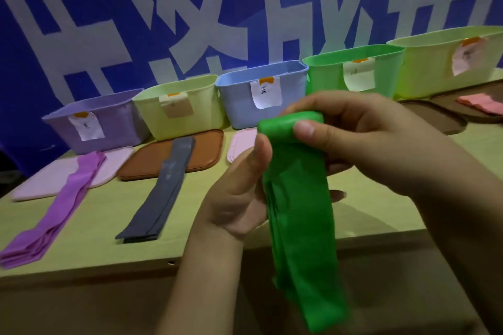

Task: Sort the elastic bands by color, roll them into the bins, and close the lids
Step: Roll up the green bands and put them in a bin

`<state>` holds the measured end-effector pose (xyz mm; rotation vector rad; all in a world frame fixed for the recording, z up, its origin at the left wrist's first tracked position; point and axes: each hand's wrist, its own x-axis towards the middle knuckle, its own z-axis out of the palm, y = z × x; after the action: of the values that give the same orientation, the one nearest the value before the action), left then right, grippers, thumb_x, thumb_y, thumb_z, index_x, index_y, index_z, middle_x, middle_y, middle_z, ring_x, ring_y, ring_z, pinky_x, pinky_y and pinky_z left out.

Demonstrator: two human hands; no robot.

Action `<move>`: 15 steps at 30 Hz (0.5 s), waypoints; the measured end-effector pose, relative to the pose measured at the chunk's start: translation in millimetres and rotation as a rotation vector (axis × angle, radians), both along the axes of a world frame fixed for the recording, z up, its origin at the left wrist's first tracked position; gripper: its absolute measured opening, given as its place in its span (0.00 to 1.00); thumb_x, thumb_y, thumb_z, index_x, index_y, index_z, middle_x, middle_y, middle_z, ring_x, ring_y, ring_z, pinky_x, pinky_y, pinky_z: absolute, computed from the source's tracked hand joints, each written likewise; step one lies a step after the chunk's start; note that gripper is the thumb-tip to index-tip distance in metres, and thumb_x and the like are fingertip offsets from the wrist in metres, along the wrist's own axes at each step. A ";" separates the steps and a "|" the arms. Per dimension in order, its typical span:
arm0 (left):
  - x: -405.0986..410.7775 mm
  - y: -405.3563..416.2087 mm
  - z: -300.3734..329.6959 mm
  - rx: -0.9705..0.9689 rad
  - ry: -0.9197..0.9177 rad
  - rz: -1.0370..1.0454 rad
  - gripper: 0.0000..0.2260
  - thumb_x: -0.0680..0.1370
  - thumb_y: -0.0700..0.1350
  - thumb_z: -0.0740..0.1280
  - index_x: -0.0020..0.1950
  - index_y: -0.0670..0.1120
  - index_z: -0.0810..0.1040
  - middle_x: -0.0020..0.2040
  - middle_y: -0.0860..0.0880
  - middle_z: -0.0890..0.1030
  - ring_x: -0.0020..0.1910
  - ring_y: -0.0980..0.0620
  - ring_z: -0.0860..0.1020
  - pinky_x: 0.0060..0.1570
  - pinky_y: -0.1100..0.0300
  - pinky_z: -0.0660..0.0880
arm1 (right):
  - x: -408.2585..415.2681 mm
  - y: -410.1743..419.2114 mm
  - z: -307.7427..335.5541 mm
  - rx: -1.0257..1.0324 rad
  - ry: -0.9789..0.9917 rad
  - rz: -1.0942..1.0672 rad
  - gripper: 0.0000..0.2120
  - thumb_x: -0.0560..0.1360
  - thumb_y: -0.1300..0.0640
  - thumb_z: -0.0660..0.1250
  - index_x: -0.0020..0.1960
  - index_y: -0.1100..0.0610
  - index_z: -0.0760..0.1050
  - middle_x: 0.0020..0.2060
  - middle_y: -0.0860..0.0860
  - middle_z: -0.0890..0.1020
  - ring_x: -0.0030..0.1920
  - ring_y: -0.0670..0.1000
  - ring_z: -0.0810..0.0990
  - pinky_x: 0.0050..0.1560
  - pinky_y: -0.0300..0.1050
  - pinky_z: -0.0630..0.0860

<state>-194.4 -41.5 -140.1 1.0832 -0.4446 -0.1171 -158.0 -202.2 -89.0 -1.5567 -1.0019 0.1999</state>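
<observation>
Step in hand: rolling the green band (299, 212); its top end is already turned into a small roll, the long tail hanging below the hands, off the table's front edge.
Left hand (239, 196): thumb pressed to the roll's left end, fingers behind the strip.
Right hand (362, 144): curled over the roll, thumb pinching its front.
Next move: probably keep winding the tail up, then drop it in the green bin (353, 71), beyond the right hand.
Around: purple band (60, 212) and grey band (160, 193) lie flat, left of the hands, unrolled; lids are off.
In the way: nothing evident.
</observation>
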 end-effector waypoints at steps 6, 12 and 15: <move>3.1 -6.1 -2.5 0.215 -0.089 0.117 0.23 0.65 0.61 0.74 0.56 0.53 0.82 0.55 0.44 0.82 0.55 0.38 0.80 0.58 0.40 0.74 | -4.0 -3.2 9.1 0.066 -0.152 -0.122 0.10 0.70 0.47 0.64 0.49 0.48 0.77 0.38 0.42 0.82 0.38 0.40 0.82 0.35 0.32 0.76; 3.5 -26.1 -5.8 0.239 -0.096 0.203 0.06 0.77 0.45 0.66 0.43 0.49 0.83 0.35 0.46 0.83 0.35 0.48 0.82 0.40 0.57 0.78 | 0.9 4.9 5.7 0.154 -0.204 -0.190 0.11 0.69 0.47 0.63 0.51 0.45 0.77 0.45 0.46 0.83 0.48 0.41 0.81 0.46 0.36 0.79; 3.2 -33.3 -8.6 0.224 -0.138 0.164 0.12 0.79 0.42 0.62 0.40 0.50 0.82 0.26 0.51 0.75 0.24 0.54 0.70 0.28 0.58 0.66 | 7.4 5.0 5.9 0.154 -0.246 -0.257 0.07 0.73 0.50 0.66 0.51 0.45 0.77 0.44 0.48 0.83 0.47 0.44 0.82 0.44 0.47 0.82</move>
<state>-191.3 -74.8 -148.7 1.3492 -0.4724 0.0553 -150.6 -197.3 -83.2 -1.5747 -0.9694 -0.2486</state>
